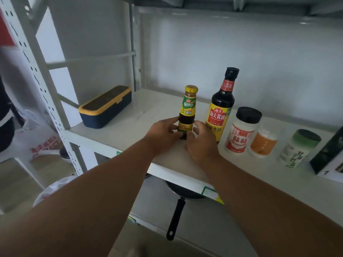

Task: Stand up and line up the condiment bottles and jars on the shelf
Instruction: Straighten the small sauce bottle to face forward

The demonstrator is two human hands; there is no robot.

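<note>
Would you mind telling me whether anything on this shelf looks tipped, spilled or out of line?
Nothing stands out: the small bottle between both hands, the soy sauce and three jars all stand upright in a row, nothing spilled.
</note>
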